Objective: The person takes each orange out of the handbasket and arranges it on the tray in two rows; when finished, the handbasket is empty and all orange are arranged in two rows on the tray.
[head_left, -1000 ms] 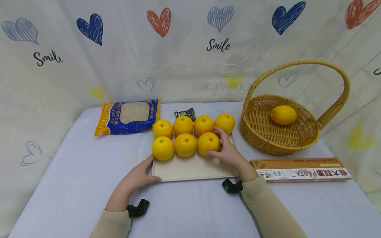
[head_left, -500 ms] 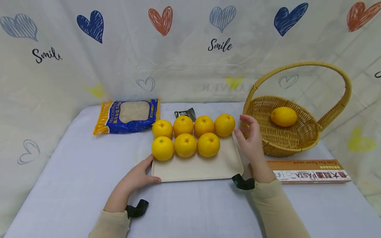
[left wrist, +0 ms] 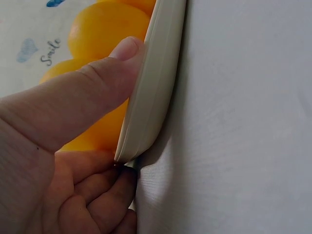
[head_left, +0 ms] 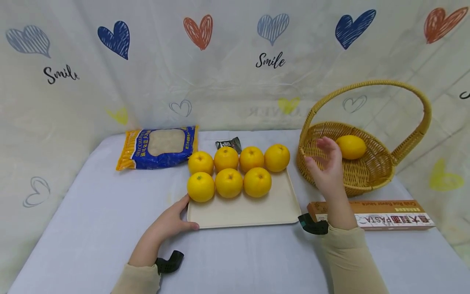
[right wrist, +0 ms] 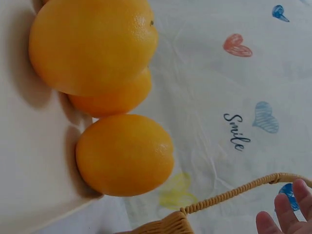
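Observation:
In the head view, a cream tray [head_left: 242, 215] bears several oranges [head_left: 257, 182] in two rows. My left hand [head_left: 167, 222] holds the tray's near left corner. The left wrist view shows its thumb [left wrist: 97, 78] against the rim and the other fingers curled by the corner, partly hidden. My right hand [head_left: 330, 171] holds nothing, its fingers loosely bent, above the near left side of a wicker basket [head_left: 355, 175]. Inside the basket lies a yellow fruit shaped like a lemon [head_left: 351, 147]. In the right wrist view, its fingertips [right wrist: 287, 209] show beside the basket handle [right wrist: 234, 195].
A blue and yellow pasta bag [head_left: 158, 148] lies at the back left. Behind the oranges is a small black packet [head_left: 229, 143]. A long pasta box [head_left: 389, 215] lies in front of the basket, partly beneath my right forearm. A heart-printed cloth [head_left: 227, 73] hangs behind the table.
My right hand has let go of the front-row orange and moved right, past the tray's edge, to the basket. The left hand stays at the tray corner.

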`<state>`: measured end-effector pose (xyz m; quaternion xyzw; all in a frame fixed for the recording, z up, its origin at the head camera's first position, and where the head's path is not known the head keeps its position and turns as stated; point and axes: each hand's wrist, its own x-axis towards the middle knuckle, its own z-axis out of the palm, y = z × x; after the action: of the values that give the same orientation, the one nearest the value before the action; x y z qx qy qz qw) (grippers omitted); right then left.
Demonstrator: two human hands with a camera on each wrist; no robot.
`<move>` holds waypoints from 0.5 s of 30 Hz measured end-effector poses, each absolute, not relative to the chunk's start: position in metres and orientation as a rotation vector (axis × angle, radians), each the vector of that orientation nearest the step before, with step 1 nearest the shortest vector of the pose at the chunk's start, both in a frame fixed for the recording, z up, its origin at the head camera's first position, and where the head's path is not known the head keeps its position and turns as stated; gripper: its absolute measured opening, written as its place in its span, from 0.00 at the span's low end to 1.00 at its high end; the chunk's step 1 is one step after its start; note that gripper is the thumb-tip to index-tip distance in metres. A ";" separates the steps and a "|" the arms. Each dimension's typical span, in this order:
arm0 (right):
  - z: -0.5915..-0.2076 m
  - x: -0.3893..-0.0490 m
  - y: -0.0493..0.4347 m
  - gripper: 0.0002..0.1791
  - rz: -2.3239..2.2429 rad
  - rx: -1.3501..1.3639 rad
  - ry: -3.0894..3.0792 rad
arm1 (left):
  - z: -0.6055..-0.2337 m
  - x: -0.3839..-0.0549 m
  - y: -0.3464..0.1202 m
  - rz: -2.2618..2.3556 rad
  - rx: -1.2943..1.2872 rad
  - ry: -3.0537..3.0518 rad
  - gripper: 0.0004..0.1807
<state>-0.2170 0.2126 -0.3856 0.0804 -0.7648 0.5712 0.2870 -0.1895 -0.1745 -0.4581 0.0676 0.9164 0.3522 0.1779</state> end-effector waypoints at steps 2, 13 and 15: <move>-0.385 -0.215 0.217 0.32 1.496 0.183 -2.076 | -0.459 -0.189 -0.174 0.994 0.189 2.590 0.56; -0.365 -0.222 0.286 0.36 1.160 -0.029 -2.343 | -0.456 -0.187 -0.172 0.975 0.187 2.594 0.57; -0.363 -0.226 0.300 0.36 1.124 -0.057 -2.400 | -0.455 -0.187 -0.173 0.973 0.186 2.593 0.57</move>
<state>-0.2256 0.2996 -0.3628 -0.0207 -0.8783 0.4113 0.2428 -0.1872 -0.1733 -0.4555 0.0657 0.9186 0.3447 0.1818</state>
